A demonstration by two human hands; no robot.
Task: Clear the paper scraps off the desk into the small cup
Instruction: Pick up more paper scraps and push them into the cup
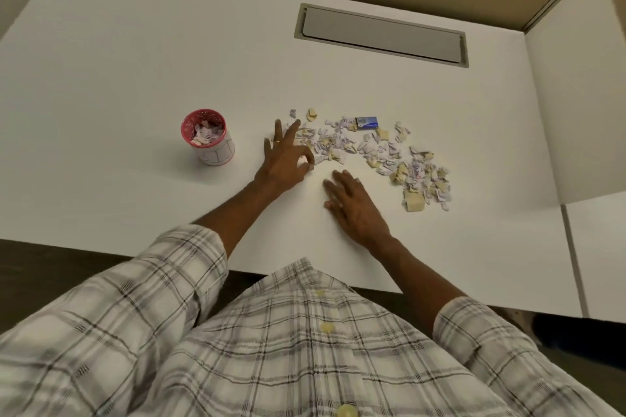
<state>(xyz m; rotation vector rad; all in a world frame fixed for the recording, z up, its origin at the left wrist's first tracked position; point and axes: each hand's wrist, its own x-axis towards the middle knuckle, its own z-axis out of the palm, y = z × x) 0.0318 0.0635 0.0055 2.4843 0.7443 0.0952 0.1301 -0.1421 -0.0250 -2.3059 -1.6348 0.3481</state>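
Left hand (286, 159): reached fwd over the desk, palm down, wrist near desk centre. Thumb & index curled together in a pinch at the left end of the scrap pile, a pale bit between the tips; the other three fingers fanned out & pointing away from the person. A ring (277, 141) sat on one of those fingers.
Left arm: forearm bare, stretched diagonally up from the lower left, plaid sleeve (162, 278) pushed back to the elbow.
Right hand (354, 205): lay flat, palm down on bare desk just below the pile, fingers loosely spread & pointing up-left toward the left hand. Held nothing.
Right arm: bare forearm ran down-right to a plaid cuff near the desk edge.
Paper scraps (376, 152): white, lilac & tan bits strewn in an arc right of the left hand, thickest at the lower right end.
Cup (208, 137): small, red rim, white wall w/ red lines, upright, left of the left hand & apart from it; some scraps already inside.
Small blue box (366, 122): at the pile's far edge, touching scraps.
Desk (135, 78): white top, w/ a grey cable hatch (382, 35) set in toward the far side.
Shirt (321, 342): plaid, buttoned, filled the lower frame.
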